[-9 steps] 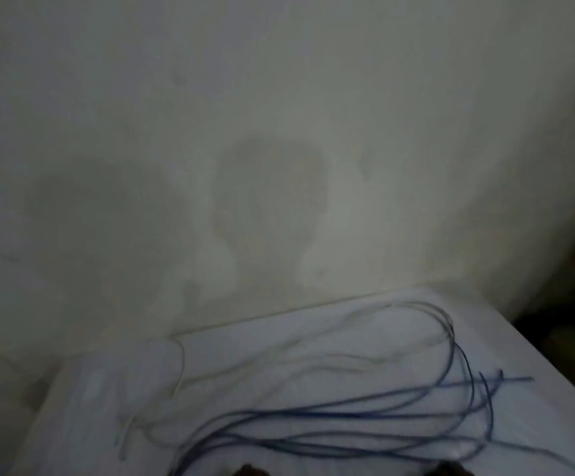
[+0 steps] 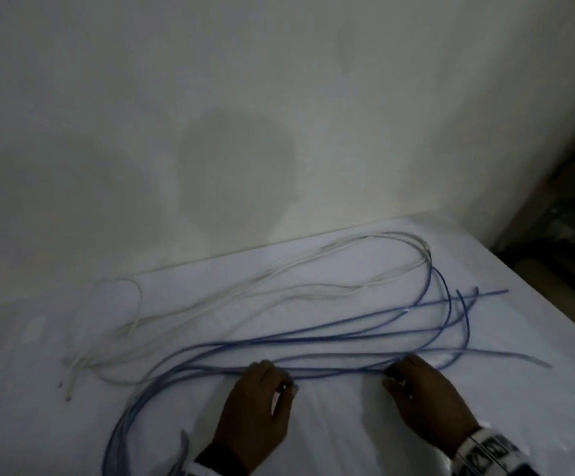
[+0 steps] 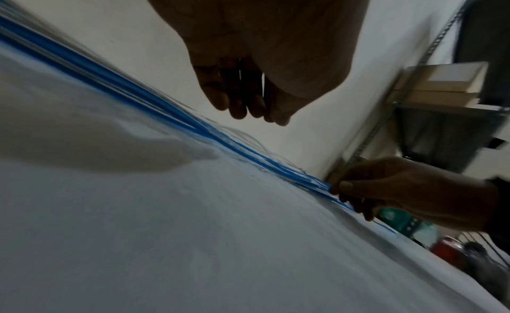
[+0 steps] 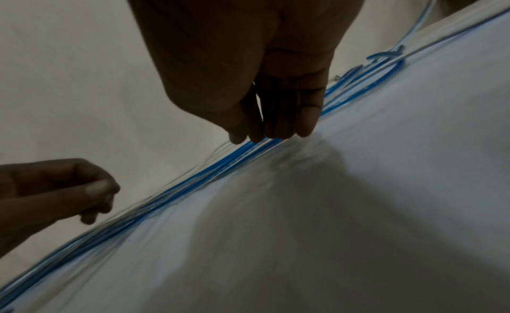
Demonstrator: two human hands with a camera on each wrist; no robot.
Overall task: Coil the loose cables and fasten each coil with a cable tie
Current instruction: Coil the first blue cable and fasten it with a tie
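Observation:
A long blue cable (image 2: pixel 337 372) lies in loose loops across the white table (image 2: pixel 347 431). Behind it a white cable (image 2: pixel 313 288) sprawls toward the wall. My right hand (image 2: pixel 394 374) is at the near strands of the blue cable (image 3: pixel 154 104). The left wrist view shows this right hand (image 3: pixel 342 191) pinching those strands between thumb and fingers. My left hand (image 2: pixel 279 379) hovers just above the same strands, fingers loosely curled, thumb against the forefinger. Nothing shows in the left hand (image 4: pixel 91 193). I see no cable tie.
The table's back edge meets a pale wall. Its right edge drops off beside dark metal shelving (image 3: pixel 441 82) with boxes and clutter. A small pale thing (image 2: pixel 35 326) lies at the table's far left. A marked band (image 2: pixel 485 451) sits on my right wrist.
The head view has tilted down, so both hands now show fully at the blue cable's near strands. The cables themselves lie as before.

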